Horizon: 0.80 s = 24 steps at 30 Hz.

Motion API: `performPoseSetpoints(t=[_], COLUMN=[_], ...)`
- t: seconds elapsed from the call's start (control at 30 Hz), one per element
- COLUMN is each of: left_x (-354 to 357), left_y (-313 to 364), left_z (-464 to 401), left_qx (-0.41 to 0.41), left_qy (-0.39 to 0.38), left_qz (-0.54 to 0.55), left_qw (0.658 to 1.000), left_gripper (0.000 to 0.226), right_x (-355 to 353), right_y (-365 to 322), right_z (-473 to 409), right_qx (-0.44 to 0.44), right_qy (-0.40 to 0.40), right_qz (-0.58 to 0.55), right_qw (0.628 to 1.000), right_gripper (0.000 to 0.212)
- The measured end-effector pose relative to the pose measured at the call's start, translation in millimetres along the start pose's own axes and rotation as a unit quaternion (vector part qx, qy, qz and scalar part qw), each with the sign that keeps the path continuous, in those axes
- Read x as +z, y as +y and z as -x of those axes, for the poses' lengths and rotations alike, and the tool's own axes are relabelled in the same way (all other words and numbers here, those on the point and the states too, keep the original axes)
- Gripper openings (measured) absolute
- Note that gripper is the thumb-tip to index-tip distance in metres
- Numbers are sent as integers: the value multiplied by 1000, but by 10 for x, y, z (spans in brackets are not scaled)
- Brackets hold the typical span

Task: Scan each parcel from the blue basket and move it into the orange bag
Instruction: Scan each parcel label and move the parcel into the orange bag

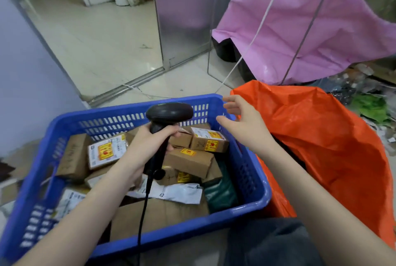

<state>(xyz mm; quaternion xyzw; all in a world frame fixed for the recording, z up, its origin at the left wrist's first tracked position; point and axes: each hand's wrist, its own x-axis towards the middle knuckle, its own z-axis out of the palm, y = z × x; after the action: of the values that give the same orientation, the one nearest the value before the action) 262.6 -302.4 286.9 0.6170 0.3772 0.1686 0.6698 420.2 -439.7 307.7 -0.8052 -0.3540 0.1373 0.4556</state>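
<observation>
Right hand (242, 124), fingers spread and empty; nearest parcel (209, 142) at its 7 o'clock. Left hand (150, 145) grips scanner (169, 113).

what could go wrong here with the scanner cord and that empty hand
The scanner cord trails across the parcels in the blue basket; lifting a box could snag it. The right hand hovers open and empty near the orange bag, so it might grab a parcel the left hand hasn't scanned.

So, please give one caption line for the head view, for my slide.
Left hand grips barcode scanner over parcels in blue basket; open right hand hovers beside orange bag.
</observation>
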Motion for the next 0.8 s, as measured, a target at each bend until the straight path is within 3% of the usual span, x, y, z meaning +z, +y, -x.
performPoseSetpoints(t=[0.3,0.4,0.8], left_x=[-690,-829,-921], left_y=[-349,-459,-937], left_z=[108,84,-314], left_qx=[-16,-27,-78], left_qy=[50,52,72], left_qz=[-5,-7,8], left_qw=[999,998,994], left_gripper=[7,16,11], right_x=[865,1042,1583], right_y=[-189,-153,287], right_z=[31,25,-95], right_qx=[3,14,54], right_qy=[-59,-79,-129], right_qz=[-21,-2,21], right_qw=[998,997,990], right_gripper=[52,56,65])
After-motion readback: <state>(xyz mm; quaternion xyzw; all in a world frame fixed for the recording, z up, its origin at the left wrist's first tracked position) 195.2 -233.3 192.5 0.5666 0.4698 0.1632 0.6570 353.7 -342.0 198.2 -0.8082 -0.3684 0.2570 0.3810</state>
